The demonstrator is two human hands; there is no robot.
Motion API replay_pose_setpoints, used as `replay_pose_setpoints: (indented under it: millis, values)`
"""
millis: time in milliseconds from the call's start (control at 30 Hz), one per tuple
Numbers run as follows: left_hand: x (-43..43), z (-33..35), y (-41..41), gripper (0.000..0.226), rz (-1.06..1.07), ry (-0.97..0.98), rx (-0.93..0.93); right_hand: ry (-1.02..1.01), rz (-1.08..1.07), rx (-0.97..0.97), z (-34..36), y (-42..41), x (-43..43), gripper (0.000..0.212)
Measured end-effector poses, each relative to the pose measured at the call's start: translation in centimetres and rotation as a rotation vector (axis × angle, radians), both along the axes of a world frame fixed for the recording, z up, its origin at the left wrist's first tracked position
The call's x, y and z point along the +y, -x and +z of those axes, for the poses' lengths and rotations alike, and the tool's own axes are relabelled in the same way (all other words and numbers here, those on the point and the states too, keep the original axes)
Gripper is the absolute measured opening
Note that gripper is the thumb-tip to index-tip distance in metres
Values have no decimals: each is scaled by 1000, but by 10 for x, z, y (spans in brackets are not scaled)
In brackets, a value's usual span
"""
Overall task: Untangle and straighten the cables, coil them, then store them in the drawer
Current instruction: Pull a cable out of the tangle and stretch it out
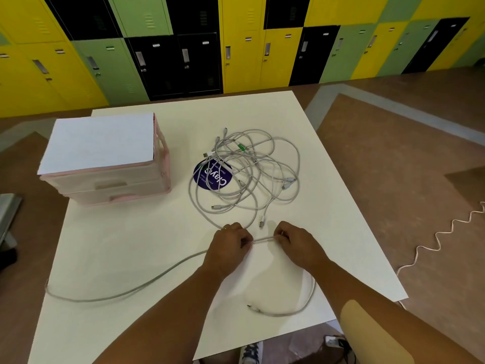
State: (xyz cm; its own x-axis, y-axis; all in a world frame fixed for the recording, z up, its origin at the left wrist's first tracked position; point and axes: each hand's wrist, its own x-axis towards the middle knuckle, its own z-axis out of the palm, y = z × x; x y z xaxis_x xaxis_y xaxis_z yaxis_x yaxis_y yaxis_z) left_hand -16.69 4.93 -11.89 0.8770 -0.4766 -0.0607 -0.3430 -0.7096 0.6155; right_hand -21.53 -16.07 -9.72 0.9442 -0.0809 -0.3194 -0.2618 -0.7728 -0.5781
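Note:
A tangle of grey-white cables (pixel 252 169) lies in the middle of the white table (pixel 136 248), partly over a round purple sticker (pixel 213 175). One cable (pixel 263 239) is stretched taut between my hands near the table's front. My left hand (pixel 228 245) pinches it on the left, my right hand (pixel 293 241) pinches it on the right. From the left hand the cable trails off to the table's left edge; from the right hand it loops down to a plug end (pixel 252 307). A pink drawer unit (pixel 105 164) stands at the back left, drawers closed.
Yellow, green and black lockers line the far wall. A wavy white cord (pixel 441 237) lies on the brown floor to the right of the table. A shoe (pixel 251 353) shows below the table's front edge.

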Motion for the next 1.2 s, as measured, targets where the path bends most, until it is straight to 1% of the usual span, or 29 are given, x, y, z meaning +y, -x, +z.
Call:
replay_pose_setpoints:
  millis: [133,200,300,400,467,500,600,700,833,967,1033,1100,1200]
  values:
    - [-19,4,2,16,-44,17,22,52,-16,-3,-2,1,6,8]
    - [-29,1,5,14,-48,-5,-19,119,-18,10,-3,2,8,9]
    - [-32,-4,7,5,-18,-32,-68,215,-22,33,-1,4,2,21]
    - [-34,-7,6,6,-44,-57,-103,320,-17,45,3,8,-9,34]
    - [-35,-5,3,7,-61,-73,-115,370,3,14,2,9,-11,35]
    - [-37,-5,2,7,-65,-80,-119,369,11,-12,1,11,-11,32]
    - [-36,-7,-1,7,-64,-86,-113,315,0,-100,-2,14,-21,12]
    - [-35,-8,-1,6,-59,-74,-126,308,-112,-95,2,19,-40,12]
    - [-36,-10,0,6,-47,-64,-135,360,-112,-48,0,20,-47,13]
    - [-35,-10,2,8,-51,-76,-167,331,-171,-16,0,14,-46,21]
    - [-37,-11,2,9,-65,-115,-183,310,-181,-9,2,12,-49,26]
    - [-43,-12,2,13,-103,-159,-218,287,-162,-14,2,12,-51,27]
    - [-64,-11,1,27,-208,-170,-228,222,-122,-47,-4,13,-53,19]
